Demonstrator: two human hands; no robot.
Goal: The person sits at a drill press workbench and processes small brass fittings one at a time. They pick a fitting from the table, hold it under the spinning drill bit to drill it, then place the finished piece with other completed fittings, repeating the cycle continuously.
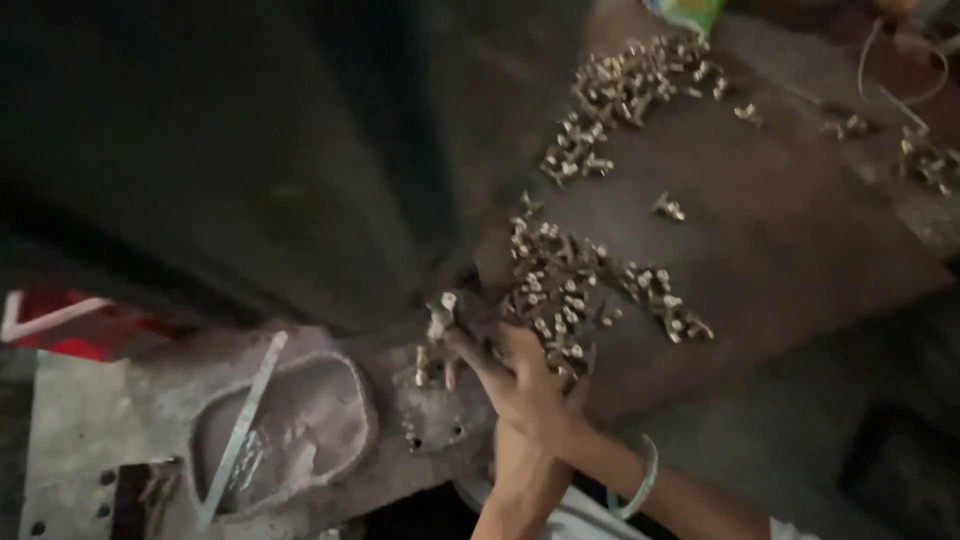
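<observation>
My two hands meet at the bottom centre, one over the other, at the near edge of a heap of small brass parts [555,285]. My right hand [530,385], with a pale green bangle [640,480] on its wrist, lies on top with fingers stretched left toward a few loose brass pieces [438,312]. My left hand [505,455] is mostly hidden beneath it, and only its wrist and forearm show. The picture is dim and blurred, so I cannot make out whether either hand is gripping anything.
A second heap of brass parts [625,95] lies farther back, with scattered ones at the right [925,160]. A large dark machine body [250,150] fills the left. Below it are a grey metal casting with a hollow [290,425], a flat metal strip [240,430] and a red object [70,325].
</observation>
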